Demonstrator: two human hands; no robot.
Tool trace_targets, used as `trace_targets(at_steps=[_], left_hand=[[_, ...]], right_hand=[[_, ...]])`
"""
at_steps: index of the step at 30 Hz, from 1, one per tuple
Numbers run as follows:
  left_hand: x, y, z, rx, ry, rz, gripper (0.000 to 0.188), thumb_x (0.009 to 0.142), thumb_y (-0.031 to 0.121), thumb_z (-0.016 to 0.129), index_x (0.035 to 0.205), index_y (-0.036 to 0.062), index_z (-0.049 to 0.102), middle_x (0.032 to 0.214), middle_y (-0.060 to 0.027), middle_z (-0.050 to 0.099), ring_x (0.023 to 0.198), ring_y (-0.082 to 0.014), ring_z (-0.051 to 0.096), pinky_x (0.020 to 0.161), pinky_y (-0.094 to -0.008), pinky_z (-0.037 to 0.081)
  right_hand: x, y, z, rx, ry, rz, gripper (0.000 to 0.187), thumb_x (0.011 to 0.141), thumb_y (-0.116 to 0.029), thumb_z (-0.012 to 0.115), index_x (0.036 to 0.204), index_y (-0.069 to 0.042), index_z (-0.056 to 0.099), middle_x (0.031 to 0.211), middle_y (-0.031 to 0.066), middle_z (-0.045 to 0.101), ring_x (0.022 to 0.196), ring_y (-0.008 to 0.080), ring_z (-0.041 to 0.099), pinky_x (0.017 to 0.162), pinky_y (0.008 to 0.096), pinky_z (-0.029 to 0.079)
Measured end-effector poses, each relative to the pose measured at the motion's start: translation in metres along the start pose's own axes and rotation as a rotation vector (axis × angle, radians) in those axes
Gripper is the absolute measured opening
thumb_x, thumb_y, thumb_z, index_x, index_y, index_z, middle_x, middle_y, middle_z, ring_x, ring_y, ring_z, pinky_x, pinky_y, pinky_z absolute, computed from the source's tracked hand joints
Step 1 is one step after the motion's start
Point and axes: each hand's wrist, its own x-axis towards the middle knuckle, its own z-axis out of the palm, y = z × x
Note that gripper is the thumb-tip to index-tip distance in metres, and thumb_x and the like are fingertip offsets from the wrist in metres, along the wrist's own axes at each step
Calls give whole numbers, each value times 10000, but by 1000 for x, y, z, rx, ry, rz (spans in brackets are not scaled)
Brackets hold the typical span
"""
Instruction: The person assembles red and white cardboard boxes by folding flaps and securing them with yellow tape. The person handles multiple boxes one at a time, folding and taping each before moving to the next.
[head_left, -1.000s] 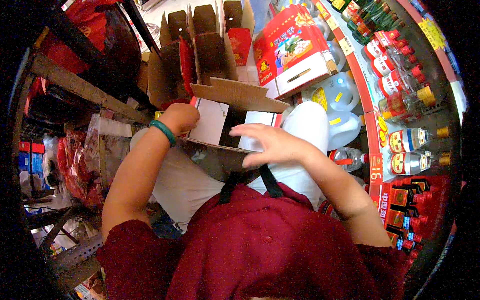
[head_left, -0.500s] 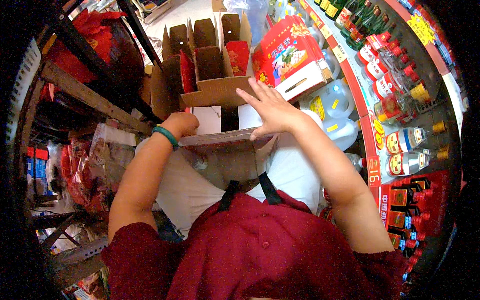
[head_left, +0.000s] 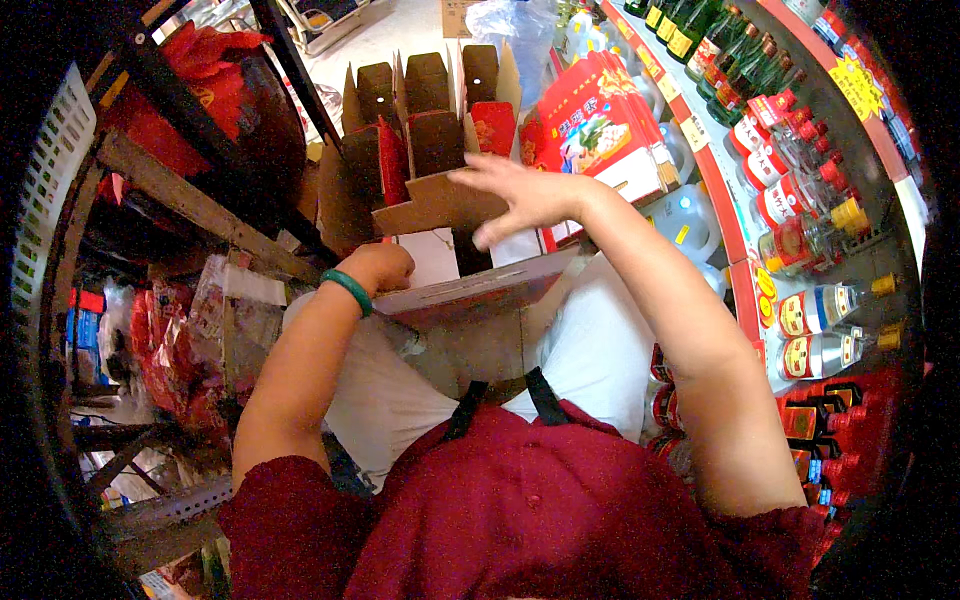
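An open cardboard box (head_left: 478, 287) with white inner flaps stands between my knees. My left hand (head_left: 385, 266), with a green band at the wrist, is curled at the box's left corner, beside the left white flap (head_left: 430, 257). What its fingertips grip is partly hidden. My right hand (head_left: 515, 196) is held over the right white flap (head_left: 517, 247), fingers stretched out to the left and thumb apart, with nothing in it. Its fingertips are by a brown cardboard flap (head_left: 425, 205); I cannot tell if they touch.
Beyond the box stand several tall brown open boxes (head_left: 427, 82). A stack of red printed cartons (head_left: 600, 115) lies to their right. Shelves with glass bottles (head_left: 810, 310) line the right side, and a dark rack with a wooden rail (head_left: 190, 200) the left.
My right hand has swung left across the box, its fingers turning from pointing ahead to pointing left. My left hand stays at the box's left corner. The whole view has shifted slightly.
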Motion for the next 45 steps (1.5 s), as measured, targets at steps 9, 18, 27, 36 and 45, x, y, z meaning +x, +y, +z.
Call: trace_targets(at_steps=[9, 18, 27, 36, 45], left_hand=[[15, -1, 11, 98, 21, -145, 239, 745, 153, 566, 913, 11, 658, 995, -172, 634, 902, -325, 624, 739, -421, 508], [8, 6, 9, -11, 125, -173, 221, 733, 129, 541, 878, 16, 664, 939, -197, 635, 858, -347, 626, 731, -424, 505], [7, -13, 12, -123, 141, -53, 195, 732, 187, 586, 876, 78, 660, 894, -166, 642, 827, -343, 622, 702, -419, 497], [-32, -33, 1, -801, 621, -99, 171, 802, 173, 581, 778, 4, 566, 759, -174, 596, 718, -331, 575, 637, -378, 451], [-90, -4, -32, -584, 734, -41, 134, 805, 138, 600, 809, 9, 563, 900, -148, 616, 821, -317, 581, 713, -355, 462]], right_hand=[[24, -6, 38, -214, 418, 317, 504, 809, -442, 579, 1019, 15, 553, 1020, 227, 552, 983, 390, 536, 867, 452, 428], [-48, -49, 88, -144, 363, 134, 612, 813, -527, 529, 979, 59, 586, 1007, 289, 577, 935, 396, 572, 823, 430, 456], [-54, -33, 80, -85, 118, 126, 490, 707, -378, 679, 1034, -20, 611, 1004, 176, 609, 950, 336, 579, 832, 417, 459], [-51, -22, 70, -83, 148, 194, 454, 676, -386, 698, 1007, -84, 622, 990, 153, 618, 952, 315, 587, 802, 424, 473], [-47, 12, 81, 177, 170, 182, 426, 652, -355, 735, 908, -28, 639, 874, 181, 632, 836, 320, 609, 727, 402, 468]])
